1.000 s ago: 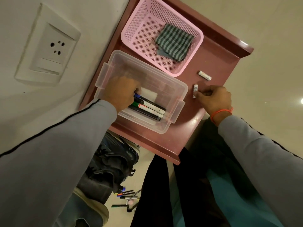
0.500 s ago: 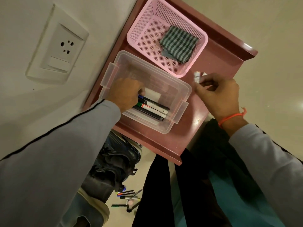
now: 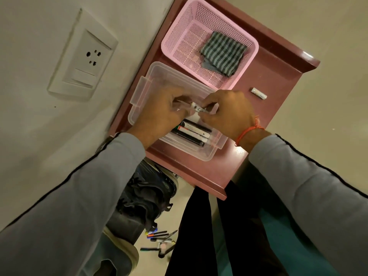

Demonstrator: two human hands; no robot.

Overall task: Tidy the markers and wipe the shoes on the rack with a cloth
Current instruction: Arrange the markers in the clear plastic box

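Observation:
A clear plastic box (image 3: 143,90) sits on top of the maroon rack (image 3: 278,80). Several markers (image 3: 194,132) lie in its near end. Over the box, my left hand (image 3: 159,114) and my right hand (image 3: 227,114) meet and both pinch one white marker (image 3: 198,108) between their fingertips. Another white marker (image 3: 258,93) lies loose on the rack top to the right. A striped grey-green cloth (image 3: 223,53) lies folded in the pink basket (image 3: 179,30) behind the box. Dark shoes (image 3: 145,196) show on a lower shelf.
A wall socket (image 3: 83,56) is on the wall to the left. Several pens and markers (image 3: 159,240) lie scattered on the floor below the rack. My dark trousers (image 3: 199,236) stand close against the rack's front edge.
My right hand picked a white marker off the rack top and carried it left over the box. My left hand rose from the markers in the box to meet it.

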